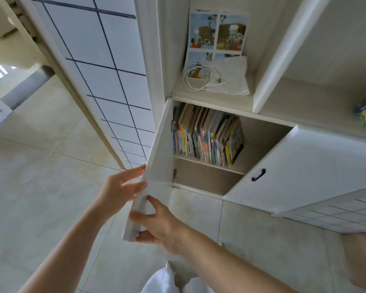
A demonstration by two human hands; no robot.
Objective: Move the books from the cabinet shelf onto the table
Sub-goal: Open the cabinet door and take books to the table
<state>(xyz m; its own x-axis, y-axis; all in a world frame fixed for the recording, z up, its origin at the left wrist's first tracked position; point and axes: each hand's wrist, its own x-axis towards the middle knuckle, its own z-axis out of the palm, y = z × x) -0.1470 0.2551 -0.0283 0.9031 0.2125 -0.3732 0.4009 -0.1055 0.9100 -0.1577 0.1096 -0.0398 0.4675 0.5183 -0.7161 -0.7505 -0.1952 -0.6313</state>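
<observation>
Pale floor tiles surround a white cabinet. Both hands hold its open left door (156, 166): left hand (116, 191) fingers straight against the edge, right hand (156, 220) gripping lower. Books (207, 138) remain shelved inside; none moved yet.

Single head view, worn high, tilted forward and down. Faces a white cabinet (304, 98) filling 12 to 3 o'clock, close in. Tiled floor (40, 187) spreads from 6 to 9 o'clock. Forearms enter from 6 o'clock. Wide-angle lens bends the edges.
</observation>
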